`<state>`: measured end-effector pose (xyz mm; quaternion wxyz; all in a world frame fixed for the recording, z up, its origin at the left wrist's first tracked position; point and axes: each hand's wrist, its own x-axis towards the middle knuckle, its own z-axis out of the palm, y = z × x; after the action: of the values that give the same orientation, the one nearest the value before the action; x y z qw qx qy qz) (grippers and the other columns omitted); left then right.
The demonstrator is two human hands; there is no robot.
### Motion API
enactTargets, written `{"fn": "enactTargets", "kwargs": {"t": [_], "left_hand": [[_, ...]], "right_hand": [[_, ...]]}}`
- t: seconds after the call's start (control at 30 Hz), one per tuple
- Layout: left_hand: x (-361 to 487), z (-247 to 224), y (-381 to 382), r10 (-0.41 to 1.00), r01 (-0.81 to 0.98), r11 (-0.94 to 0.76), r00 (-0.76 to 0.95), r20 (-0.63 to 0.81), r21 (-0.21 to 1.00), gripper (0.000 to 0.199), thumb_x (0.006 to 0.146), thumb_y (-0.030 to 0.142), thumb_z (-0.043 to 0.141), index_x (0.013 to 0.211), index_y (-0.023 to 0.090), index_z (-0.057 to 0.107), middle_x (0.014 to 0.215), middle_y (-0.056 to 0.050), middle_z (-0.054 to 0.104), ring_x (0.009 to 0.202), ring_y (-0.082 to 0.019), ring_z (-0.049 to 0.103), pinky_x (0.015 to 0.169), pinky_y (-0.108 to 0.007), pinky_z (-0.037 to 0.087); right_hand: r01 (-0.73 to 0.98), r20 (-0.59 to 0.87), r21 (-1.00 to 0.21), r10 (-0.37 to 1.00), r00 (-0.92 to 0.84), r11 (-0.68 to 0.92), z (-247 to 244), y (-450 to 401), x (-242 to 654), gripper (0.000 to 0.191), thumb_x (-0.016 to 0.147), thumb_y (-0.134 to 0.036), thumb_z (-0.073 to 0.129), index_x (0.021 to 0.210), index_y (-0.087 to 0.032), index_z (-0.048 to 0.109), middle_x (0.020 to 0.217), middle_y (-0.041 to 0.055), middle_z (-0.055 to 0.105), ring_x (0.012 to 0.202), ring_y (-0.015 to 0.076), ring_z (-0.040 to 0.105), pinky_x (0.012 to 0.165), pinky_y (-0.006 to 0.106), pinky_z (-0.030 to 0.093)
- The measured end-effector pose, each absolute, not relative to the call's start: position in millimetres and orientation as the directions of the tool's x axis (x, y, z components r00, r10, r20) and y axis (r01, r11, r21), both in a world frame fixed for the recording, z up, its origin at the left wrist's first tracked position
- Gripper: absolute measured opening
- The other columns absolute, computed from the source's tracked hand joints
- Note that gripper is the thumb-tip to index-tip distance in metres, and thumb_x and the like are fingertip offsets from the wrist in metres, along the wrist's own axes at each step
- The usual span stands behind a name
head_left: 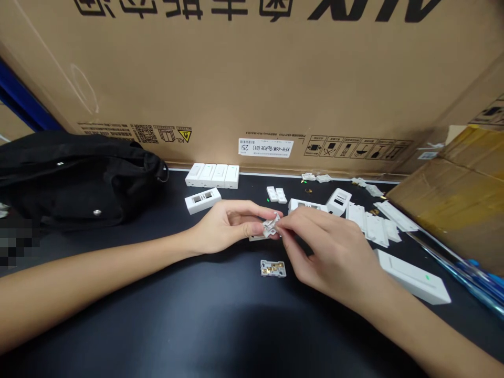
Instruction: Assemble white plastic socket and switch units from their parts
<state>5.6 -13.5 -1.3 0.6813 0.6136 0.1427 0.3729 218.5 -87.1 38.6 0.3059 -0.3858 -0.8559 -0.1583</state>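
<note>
Between the fingertips of my left hand (232, 226) is a small white plastic part (270, 226), pinched at its left side. My right hand (326, 247) is closed at the part's right edge, thumb and forefinger together; whatever they pinch is hidden. Just below lies a small white base with brass-coloured contacts (273, 269), flat on the black table (177, 320). Behind my fingers another white piece (258, 238) is partly covered. Two small white pieces (276, 195) rest beyond my hands.
White housings (212, 176) stand in a row at the back, with a slotted housing (202, 200) before them. White covers (377, 229) and a long white housing (412, 276) lie right. A black bag (79, 178) is left; cardboard boxes (220, 79) rise behind and right.
</note>
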Motion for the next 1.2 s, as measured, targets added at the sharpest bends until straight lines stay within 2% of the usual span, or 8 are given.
{"fn": "enactTargets", "kwargs": {"t": [0.1, 0.3, 0.5, 0.73, 0.83, 1.0, 1.2], "left_hand": [[5.1, -3.3, -11.6, 0.691, -0.337, -0.043, 0.670, 0.271, 0.941, 0.017, 0.093, 0.024, 0.080, 0.109, 0.018, 0.082, 0.121, -0.010, 0.081, 0.101, -0.018, 0.080, 0.090, -0.026, 0.067], [6.3, -5.7, -10.4, 0.709, -0.303, -0.007, 0.670, 0.218, 0.953, 0.030, 0.085, 0.020, 0.087, 0.112, 0.016, 0.077, 0.127, -0.012, 0.078, 0.108, -0.022, 0.080, 0.090, -0.026, 0.067], [6.4, -6.8, -9.0, 0.716, -0.326, 0.098, 0.680, 0.161, 0.940, 0.043, 0.078, 0.018, 0.092, 0.114, 0.017, 0.069, 0.121, -0.012, 0.081, 0.102, -0.023, 0.082, 0.086, -0.026, 0.068], [7.2, -5.1, -8.8, 0.735, -0.316, 0.103, 0.663, 0.142, 0.943, 0.046, 0.074, 0.015, 0.095, 0.105, 0.016, 0.062, 0.117, -0.012, 0.082, 0.100, -0.023, 0.082, 0.087, -0.027, 0.068], [7.9, -5.4, -9.7, 0.740, -0.311, 0.106, 0.659, 0.134, 0.945, 0.044, 0.075, 0.015, 0.094, 0.103, 0.016, 0.060, 0.108, -0.010, 0.083, 0.096, -0.021, 0.082, 0.085, -0.025, 0.067], [9.0, -2.9, -14.4, 0.758, -0.323, 0.013, 0.620, 0.201, 0.946, 0.041, 0.072, 0.009, 0.093, 0.091, 0.017, 0.057, 0.099, -0.006, 0.085, 0.094, -0.023, 0.083, 0.081, -0.027, 0.069], [9.5, 0.2, -22.4, 0.785, -0.330, -0.155, 0.531, 0.318, 0.931, 0.038, 0.070, 0.006, 0.092, 0.082, 0.017, 0.057, 0.094, -0.005, 0.085, 0.099, -0.024, 0.082, 0.083, -0.027, 0.070]], "right_hand": [[0.772, 0.653, 0.125, 0.534, -0.537, 0.623, 40.1, -88.9, 216.5, 0.021, 0.095, -0.007, 0.058, 0.082, -0.014, 0.072, 0.074, 0.0063, 0.069, 0.063, 0.0183, 0.062, 0.056, 0.034, 0.041], [0.764, 0.662, 0.222, 0.482, -0.574, 0.606, 42.2, -90.6, 212.6, 0.022, 0.092, -0.005, 0.061, 0.075, -0.014, 0.071, 0.071, 0.0054, 0.067, 0.062, 0.0183, 0.059, 0.058, 0.034, 0.042], [0.757, 0.633, 0.227, 0.497, -0.593, 0.613, 41.4, -91.9, 210.2, 0.023, 0.089, -0.003, 0.060, 0.073, -0.015, 0.070, 0.066, 0.0035, 0.061, 0.060, 0.0190, 0.055, 0.057, 0.035, 0.040], [0.774, 0.632, 0.206, 0.522, -0.573, 0.599, 40.3, -90.8, 210.5, 0.022, 0.090, -0.004, 0.058, 0.075, -0.015, 0.070, 0.068, 0.0033, 0.062, 0.060, 0.0184, 0.055, 0.057, 0.035, 0.038], [0.778, 0.621, 0.194, 0.540, -0.569, 0.597, 39.9, -90.7, 210.3, 0.023, 0.093, -0.006, 0.058, 0.076, -0.015, 0.070, 0.067, 0.0027, 0.061, 0.059, 0.0175, 0.054, 0.056, 0.034, 0.037], [0.777, 0.620, 0.113, 0.567, -0.542, 0.619, 38.4, -92.5, 209.8, 0.023, 0.097, -0.009, 0.056, 0.080, -0.014, 0.070, 0.070, 0.0039, 0.065, 0.061, 0.0172, 0.057, 0.056, 0.034, 0.038], [0.717, 0.604, -0.146, 0.636, -0.480, 0.681, 39.3, -92.0, 210.8, 0.017, 0.096, -0.008, 0.056, 0.087, -0.015, 0.069, 0.074, 0.0022, 0.065, 0.063, 0.0145, 0.057, 0.058, 0.030, 0.042]]}}
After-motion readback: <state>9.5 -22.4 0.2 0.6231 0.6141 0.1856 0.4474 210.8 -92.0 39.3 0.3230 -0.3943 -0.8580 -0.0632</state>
